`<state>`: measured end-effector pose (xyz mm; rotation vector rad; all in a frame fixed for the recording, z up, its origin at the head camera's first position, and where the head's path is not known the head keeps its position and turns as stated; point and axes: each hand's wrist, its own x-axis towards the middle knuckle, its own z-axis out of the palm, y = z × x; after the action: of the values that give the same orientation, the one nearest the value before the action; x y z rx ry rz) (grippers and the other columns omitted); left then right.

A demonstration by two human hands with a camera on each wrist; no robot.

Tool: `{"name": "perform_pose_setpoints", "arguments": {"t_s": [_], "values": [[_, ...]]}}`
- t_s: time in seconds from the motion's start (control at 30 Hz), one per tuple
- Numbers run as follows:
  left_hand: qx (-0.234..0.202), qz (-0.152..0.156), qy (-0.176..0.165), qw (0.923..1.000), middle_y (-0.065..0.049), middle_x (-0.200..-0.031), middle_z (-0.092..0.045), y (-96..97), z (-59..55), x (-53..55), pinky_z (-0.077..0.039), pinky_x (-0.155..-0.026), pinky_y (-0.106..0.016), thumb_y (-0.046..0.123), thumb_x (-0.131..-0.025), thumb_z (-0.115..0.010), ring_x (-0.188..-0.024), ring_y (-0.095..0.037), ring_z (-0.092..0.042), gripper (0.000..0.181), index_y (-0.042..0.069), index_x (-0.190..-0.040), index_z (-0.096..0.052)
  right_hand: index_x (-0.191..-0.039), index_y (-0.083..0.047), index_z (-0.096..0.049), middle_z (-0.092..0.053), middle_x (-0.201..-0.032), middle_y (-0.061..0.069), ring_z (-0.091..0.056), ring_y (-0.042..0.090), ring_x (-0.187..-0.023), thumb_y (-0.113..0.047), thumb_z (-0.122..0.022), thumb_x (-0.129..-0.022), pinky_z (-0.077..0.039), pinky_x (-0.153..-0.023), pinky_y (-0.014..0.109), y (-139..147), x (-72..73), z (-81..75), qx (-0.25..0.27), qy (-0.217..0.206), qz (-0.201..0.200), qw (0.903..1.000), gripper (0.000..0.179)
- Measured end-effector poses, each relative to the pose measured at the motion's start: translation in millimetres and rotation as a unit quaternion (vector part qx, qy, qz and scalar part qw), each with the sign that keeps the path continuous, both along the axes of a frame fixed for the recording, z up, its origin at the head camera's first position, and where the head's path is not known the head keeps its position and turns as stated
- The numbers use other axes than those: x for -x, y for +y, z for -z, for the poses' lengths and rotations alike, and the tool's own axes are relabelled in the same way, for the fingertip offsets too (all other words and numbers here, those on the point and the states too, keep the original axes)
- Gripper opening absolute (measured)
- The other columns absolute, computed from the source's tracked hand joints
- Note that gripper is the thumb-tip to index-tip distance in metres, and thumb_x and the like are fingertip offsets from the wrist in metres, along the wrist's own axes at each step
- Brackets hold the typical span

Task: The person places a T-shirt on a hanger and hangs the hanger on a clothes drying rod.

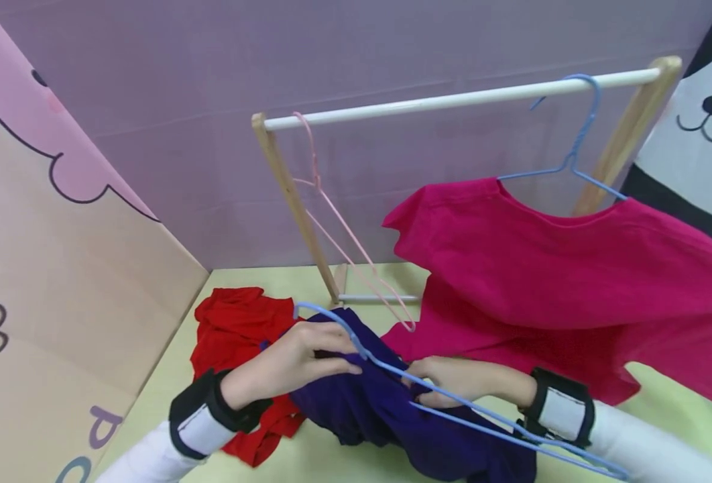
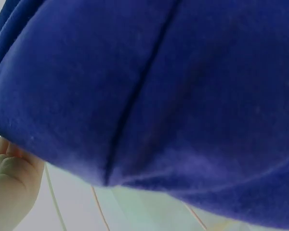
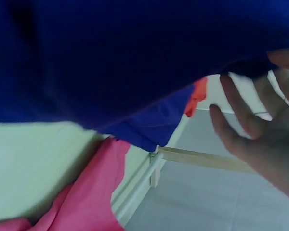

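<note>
A person in white sleeves and black wrist straps (image 1: 202, 429) worked a dark blue garment (image 1: 332, 406) and a blue hanger (image 1: 363, 353) together above a pale yellow tabletop (image 1: 157, 402). The garment lay bunched in front of the person, between and below the two hands. The fingers of the right hand (image 1: 452, 379) were curled on the cloth, gripping its edge, with some fingers spread apart in the right wrist view. The left hand (image 1: 308, 355) had thumb and forefinger bent close together at the hanger's neck, over the garment; whether they held wire, cloth or both could not be told. The hanger slanted across the garment, its hook pointing up and left, one end reaching toward the right sleeve, its lower bar lost from sight at the cloth beside the right hand. A red garment (image 1: 229, 329) lay crumpled at left, partly under the blue one. Behind stood a rack (image 1: 452, 101) with wooden posts and a white rail, where a bare pink hanger (image 1: 318, 180) hung at left and a bright pink shirt (image 1: 543, 268) hung at right on a second blue hanger (image 1: 573, 157).
</note>
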<state>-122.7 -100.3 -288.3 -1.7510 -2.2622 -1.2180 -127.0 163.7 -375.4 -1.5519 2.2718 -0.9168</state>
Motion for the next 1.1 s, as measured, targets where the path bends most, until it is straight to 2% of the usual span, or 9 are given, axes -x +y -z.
{"name": "perform_pose_setpoints", "arguments": {"t_s": [0.1, 0.23, 0.37, 0.43, 0.47, 0.7, 0.9, 1.03, 1.1], "values": [[0.001, -0.017, 0.001, 0.9999, 0.000, -0.080, -0.062, -4.7, 1.5, 0.9, -0.049, -0.061, -0.024, 0.007, -0.075, -0.066, -0.076, -0.007, -0.053, 0.015, 0.012, -0.088, -0.065, -0.091, -0.012, -0.057, -0.058, -0.082, -0.005, -0.052, 0.003, -0.074, -0.014, -0.054, -0.084, -0.048, -0.066, 0.022, 6.5, -2.8, 5.4, -0.010, 0.026, 0.033, 0.9990, 0.008], [-0.001, -0.051, 0.009, 0.9986, 0.001, -0.080, -0.063, -14.1, 6.2, 2.1, -0.050, -0.062, -0.025, 0.006, -0.073, -0.067, -0.075, -0.007, -0.053, 0.018, 0.013, -0.090, -0.065, -0.090, -0.021, -0.054, -0.054, -0.079, -0.009, -0.050, 0.005, -0.072, -0.026, -0.050, -0.089, -0.048, -0.067, 0.028, 28.1, -10.0, 7.3, -0.018, -0.039, 0.095, 0.9945, 0.007], [-0.010, -0.092, 0.028, 0.9953, 0.000, -0.079, -0.062, -24.5, 10.0, 2.7, -0.050, -0.060, -0.026, 0.006, -0.074, -0.067, -0.073, -0.009, -0.052, 0.021, 0.011, -0.094, -0.065, -0.088, -0.022, -0.055, -0.052, -0.077, -0.012, -0.049, 0.004, -0.071, -0.025, -0.052, -0.088, -0.046, -0.067, 0.025, 51.4, -21.1, 13.2, -0.012, 0.088, 0.135, 0.9869, 0.005], [-0.009, -0.115, 0.025, 0.9930, 0.001, -0.079, -0.062, -28.7, 11.1, 2.9, -0.050, -0.060, -0.028, 0.007, -0.075, -0.066, -0.073, -0.010, -0.051, 0.021, 0.011, -0.095, -0.064, -0.089, -0.018, -0.060, -0.058, -0.078, -0.011, -0.052, 0.005, -0.072, -0.020, -0.060, -0.081, -0.046, -0.065, 0.022, 59.4, -25.8, 18.2, 0.032, 0.202, 0.151, 0.9670, 0.008], [-0.006, -0.127, 0.018, 0.9917, 0.001, -0.080, -0.063, -30.7, 11.5, 3.0, -0.050, -0.061, -0.029, 0.008, -0.076, -0.066, -0.074, -0.010, -0.051, 0.020, 0.011, -0.096, -0.064, -0.086, -0.017, -0.063, -0.060, -0.075, -0.010, -0.053, 0.005, -0.070, -0.018, -0.064, -0.077, -0.045, -0.060, 0.020, 61.2, -27.9, 20.3, 0.054, 0.271, 0.177, 0.9446, 0.010], [0.016, -0.183, -0.028, 0.9825, 0.000, -0.088, -0.065, -40.5, 17.3, 3.5, -0.052, -0.068, -0.035, 0.011, -0.078, -0.064, -0.081, -0.010, -0.055, 0.018, 0.013, -0.096, -0.064, -0.095, -0.011, -0.066, -0.068, -0.078, -0.001, -0.059, 0.003, -0.071, 0.005, -0.064, -0.070, -0.045, -0.060, 0.011, 79.3, -44.5, 9.6, 0.137, 0.163, 0.258, 0.9423, 0.030], [0.016, -0.189, -0.034, 0.9813, 0.001, -0.086, -0.065, -44.4, 25.2, 3.7, -0.052, -0.065, -0.032, 0.011, -0.080, -0.062, -0.077, -0.009, -0.055, 0.015, 0.014, -0.095, -0.064, -0.092, -0.012, -0.066, -0.067, -0.083, -0.003, -0.059, 0.005, -0.077, 0.010, -0.068, -0.058, -0.046, -0.062, 0.011, 96.4, -53.2, 5.2, 0.157, 0.246, 0.283, 0.9138, 0.040], [0.024, -0.186, -0.047, 0.9812, -0.002, -0.089, -0.066, -47.9, 30.0, 4.9, -0.053, -0.068, -0.034, 0.011, -0.082, -0.060, -0.082, -0.010, -0.057, 0.015, 0.013, -0.096, -0.064, -0.095, -0.016, -0.065, -0.066, -0.085, -0.007, -0.056, -0.001, -0.076, -0.017, -0.059, -0.082, -0.045, -0.060, 0.012, 107.1, -55.9, -2.4, 0.120, 0.327, 0.293, 0.8902, 0.014], [0.033, -0.179, -0.054, 0.9818, -0.004, -0.091, -0.067, -48.3, 32.6, 5.1, -0.053, -0.069, -0.035, 0.011, -0.082, -0.060, -0.083, -0.011, -0.057, 0.015, 0.011, -0.097, -0.064, -0.097, -0.017, -0.064, -0.066, -0.084, -0.009, -0.054, -0.003, -0.072, -0.033, -0.045, -0.091, -0.044, -0.057, 0.013, 110.9, -56.9, -8.8, 0.098, 0.361, 0.296, 0.8789, 0.026]]}}
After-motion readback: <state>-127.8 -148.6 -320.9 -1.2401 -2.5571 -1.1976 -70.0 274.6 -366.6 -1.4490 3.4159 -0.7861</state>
